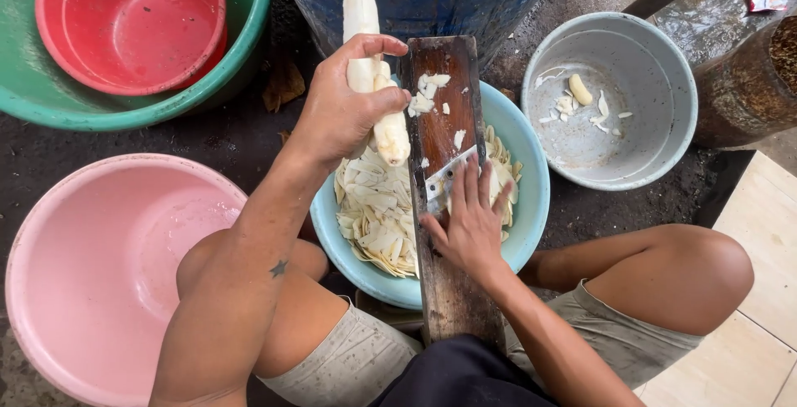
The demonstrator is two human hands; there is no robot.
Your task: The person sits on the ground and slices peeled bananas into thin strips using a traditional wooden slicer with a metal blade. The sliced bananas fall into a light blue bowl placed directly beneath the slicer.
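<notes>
Frame ctr: your left hand (344,108) is gripping the stiff, likely slippery peeled root (375,83) mid-length; right hand (471,220), fingers spread flat, is steadying the slicer board (444,166).

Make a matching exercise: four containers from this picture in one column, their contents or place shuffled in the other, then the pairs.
1. light blue bowl
2. grey bowl
3. red bowl
4. pink basin

A. nested inside the green basin
B. beside the left knee
C. full of thin white slices, under the wooden slicer board
D. a few white scraps

Pairs: 1-C, 2-D, 3-A, 4-B
</notes>
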